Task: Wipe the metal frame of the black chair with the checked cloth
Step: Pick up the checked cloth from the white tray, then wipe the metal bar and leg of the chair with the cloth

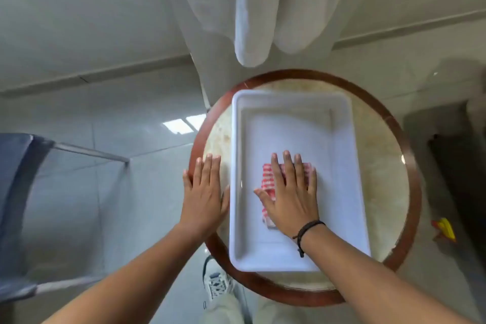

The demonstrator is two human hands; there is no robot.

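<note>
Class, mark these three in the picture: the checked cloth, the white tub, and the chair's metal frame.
checked cloth (267, 179): head view, red-and-white part showing left of the fingers.
white tub (289, 96): head view, far rim.
metal frame (92, 152): head view, upper bar of the chair.

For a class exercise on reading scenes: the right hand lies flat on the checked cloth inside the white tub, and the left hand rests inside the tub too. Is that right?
Not quite. The head view shows the right hand flat on the cloth inside the tub, but the left hand rests outside it, on the table rim beside the tub.
</note>
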